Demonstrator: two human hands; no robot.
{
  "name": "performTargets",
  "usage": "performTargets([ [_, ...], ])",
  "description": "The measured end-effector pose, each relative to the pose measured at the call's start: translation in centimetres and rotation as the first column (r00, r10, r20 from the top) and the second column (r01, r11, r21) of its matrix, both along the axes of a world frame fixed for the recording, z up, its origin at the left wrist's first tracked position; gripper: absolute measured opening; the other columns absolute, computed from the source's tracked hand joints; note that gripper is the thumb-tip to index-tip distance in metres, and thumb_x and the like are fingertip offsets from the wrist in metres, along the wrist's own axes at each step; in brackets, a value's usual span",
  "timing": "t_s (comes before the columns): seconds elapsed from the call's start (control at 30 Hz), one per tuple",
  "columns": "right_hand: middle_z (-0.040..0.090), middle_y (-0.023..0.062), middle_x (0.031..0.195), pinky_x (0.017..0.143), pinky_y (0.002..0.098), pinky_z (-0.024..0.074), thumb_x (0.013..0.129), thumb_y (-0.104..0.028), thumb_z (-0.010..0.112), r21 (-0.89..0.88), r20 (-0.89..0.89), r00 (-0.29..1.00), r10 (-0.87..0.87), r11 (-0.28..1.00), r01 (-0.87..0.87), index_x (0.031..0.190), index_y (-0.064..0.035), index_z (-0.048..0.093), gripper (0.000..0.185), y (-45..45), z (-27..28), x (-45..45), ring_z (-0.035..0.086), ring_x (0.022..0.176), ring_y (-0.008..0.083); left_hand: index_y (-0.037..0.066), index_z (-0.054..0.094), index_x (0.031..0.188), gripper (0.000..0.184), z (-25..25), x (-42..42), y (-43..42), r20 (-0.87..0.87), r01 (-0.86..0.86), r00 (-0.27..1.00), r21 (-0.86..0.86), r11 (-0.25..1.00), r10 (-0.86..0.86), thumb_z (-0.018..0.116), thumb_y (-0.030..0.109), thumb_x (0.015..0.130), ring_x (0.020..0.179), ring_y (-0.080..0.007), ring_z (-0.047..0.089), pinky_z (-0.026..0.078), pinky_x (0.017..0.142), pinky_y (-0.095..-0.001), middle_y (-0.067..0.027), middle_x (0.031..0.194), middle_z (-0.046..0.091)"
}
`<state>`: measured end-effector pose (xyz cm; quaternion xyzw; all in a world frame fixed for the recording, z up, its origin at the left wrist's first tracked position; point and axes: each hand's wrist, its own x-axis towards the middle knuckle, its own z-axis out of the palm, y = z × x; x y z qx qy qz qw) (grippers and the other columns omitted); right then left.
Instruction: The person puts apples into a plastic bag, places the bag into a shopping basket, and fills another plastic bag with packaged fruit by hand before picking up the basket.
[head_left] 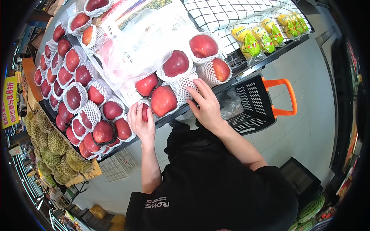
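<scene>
Several red apples in white foam nets lie along the front edge of the display. My left hand [141, 122] is at a small apple [145, 112], its fingers extended over and beside it. A large red apple [163, 101] sits between my two hands. My right hand [206, 103] has its fingers spread, with the fingertips against a white foam net [185, 87]. Just above that hand is a netted apple [221, 70] lying on its side. Behind this row is a clear plastic bag [131, 50] on printed cardboard.
More netted apples [74, 97] fill the left section, beside durians [50, 144]. Packs of yellow fruit [250, 40] lie on a checked cloth [208, 15] at the upper right. A black basket [254, 101] with an orange handle [291, 98] stands below the display edge.
</scene>
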<state>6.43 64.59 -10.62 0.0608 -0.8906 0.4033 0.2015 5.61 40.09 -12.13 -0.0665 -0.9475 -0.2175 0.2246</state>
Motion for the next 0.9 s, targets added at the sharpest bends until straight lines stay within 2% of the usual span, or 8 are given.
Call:
performTargets([
  [0.23,0.055,0.0173,0.129,0.099,0.0425,0.046,0.073,-0.005,0.074,0.078,0.01,0.997,0.082,0.994,-0.082,0.116,-0.0072,0.063,0.044,0.9,0.5,-0.6,0.051,0.124,0.0366,0.001,0.07,0.1,0.018,-0.4,0.3,0.4,-0.096,-0.074,0.992,0.05,0.996,0.079,0.068,0.007,0.083,0.11,-0.0328,0.057,0.043,0.097,-0.0427,-0.0137,0.113,0.066],
  [0.33,0.055,0.0171,0.128,0.098,0.0425,0.0464,0.072,-0.005,0.075,0.106,0.014,0.995,0.097,0.99,-0.098,0.116,-0.0072,0.063,0.045,0.9,0.6,-0.6,0.051,0.125,0.0366,0.003,0.071,0.096,0.019,-0.7,0.1,0.4,-0.129,-0.094,0.985,0.12,0.988,0.11,0.07,0.007,0.078,0.108,-0.0308,0.059,0.042,0.096,-0.0426,-0.0105,0.11,0.067],
  [0.5,0.054,0.0185,0.13,0.103,0.0454,0.0419,0.074,-0.007,0.076,0.158,0.022,0.998,0.059,0.986,-0.062,0.117,-0.0049,0.063,0.044,0.3,1.1,-0.7,0.046,0.129,0.0387,0.003,0.069,0.097,0.02,-0.4,-0.1,0.3,-0.168,-0.077,0.981,0.14,0.987,0.101,0.07,0.006,0.077,0.104,-0.0306,0.06,0.042,0.094,-0.0432,-0.0108,0.106,0.067],
  [0.63,0.055,0.0187,0.128,0.103,0.0471,0.0414,0.075,-0.007,0.075,0.151,-0.039,0.997,0.071,0.986,-0.064,0.115,-0.003,0.064,0.042,-1.5,2.6,-0.4,0.047,0.128,0.0391,-0.001,0.066,0.108,0.033,-0.3,0.1,-0.3,-0.122,-0.036,0.991,0.187,0.982,0.059,0.07,0.008,0.077,0.11,-0.032,0.059,0.04,0.099,-0.0441,-0.0145,0.11,0.066],
  [0.73,0.062,0.0152,0.118,0.101,0.0487,0.0443,0.075,-0.006,0.075,0.048,-0.095,0.977,0.188,0.982,-0.185,0.111,-0.0023,0.065,0.037,-3.6,3.0,-0.3,0.057,0.117,0.0351,-0.002,0.06,0.121,0.048,0.5,0.6,-1.0,-0.051,0.033,0.998,0.283,0.959,-0.019,0.072,0.009,0.076,0.117,-0.0354,0.054,0.039,0.102,-0.0454,-0.0201,0.123,0.06],
  [0.77,0.063,0.0145,0.116,0.101,0.0487,0.0445,0.075,-0.006,0.075,0.056,-0.102,0.969,0.224,0.974,-0.219,0.11,-0.0024,0.065,0.036,-4.5,3.1,-0.4,0.058,0.116,0.034,-0.004,0.056,0.126,0.055,0.9,1.0,-1.2,0.015,0.037,0.999,0.291,0.956,-0.043,0.073,0.01,0.076,0.124,-0.0379,0.049,0.037,0.105,-0.0463,-0.0221,0.131,0.054],
  [0.8,0.064,0.0137,0.114,0.101,0.0487,0.0448,0.075,-0.006,0.075,0.062,-0.106,0.96,0.259,0.965,-0.254,0.109,-0.0024,0.066,0.035,-5.4,3.2,-0.4,0.059,0.115,0.0328,-0.002,0.052,0.132,0.062,1.0,1.5,-1.6,0.056,0.037,0.997,0.267,0.963,-0.054,0.076,0.011,0.076,0.13,-0.0355,0.045,0.035,0.109,-0.0431,-0.0205,0.138,0.05],
  [0.9,0.066,0.0127,0.11,0.101,0.0489,0.0448,0.074,-0.007,0.075,0.091,-0.117,0.933,0.342,0.939,-0.333,0.105,-0.0018,0.067,0.033,-8.1,3.5,-0.2,0.06,0.114,0.0318,-0.001,0.046,0.138,0.074,1.9,2.3,-2.5,0.102,0.052,0.991,0.258,0.965,-0.081,0.079,0.011,0.073,0.133,-0.0367,0.042,0.034,0.11,-0.0442,-0.0226,0.143,0.043],
])
